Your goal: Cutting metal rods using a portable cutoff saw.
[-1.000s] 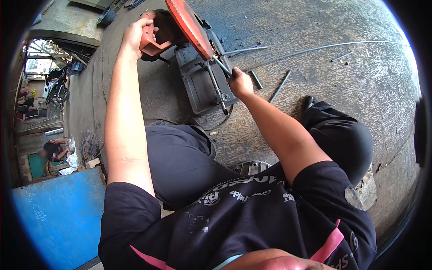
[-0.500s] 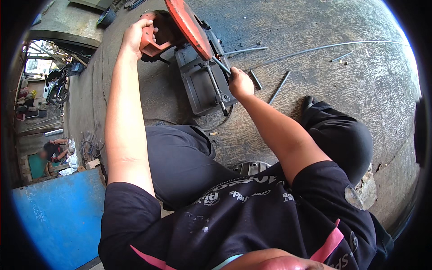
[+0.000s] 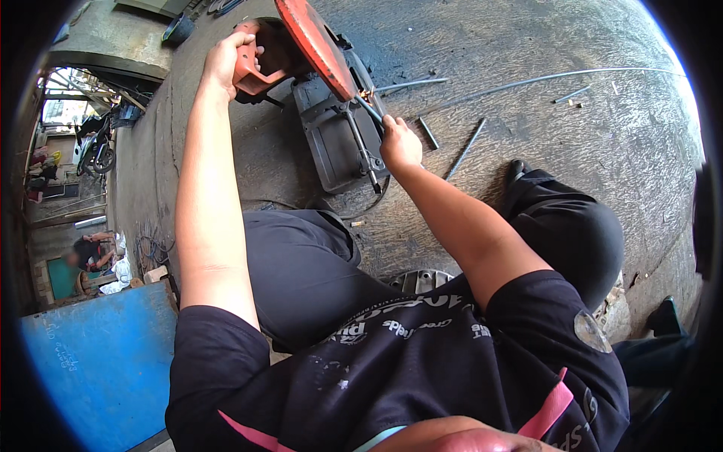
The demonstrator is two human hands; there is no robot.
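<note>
An orange chop saw (image 3: 312, 38) stands on its dark base (image 3: 339, 135) on the concrete floor in front of me. My left hand (image 3: 230, 56) grips the saw's orange handle. My right hand (image 3: 399, 143) holds a thin metal rod (image 3: 370, 111) at the saw's blade, over the base. A few small sparks show where the rod meets the blade. I sit low with my knees apart, in dark trousers.
Short cut rod pieces (image 3: 465, 149) and a long thin rod (image 3: 542, 79) lie on the floor to the right. A blue panel (image 3: 90, 361) stands at lower left. A person (image 3: 86, 252) crouches far off left, near a parked motorbike (image 3: 98, 147).
My right hand with the rod has shifted slightly at the blade. The left hand stays on the handle.
</note>
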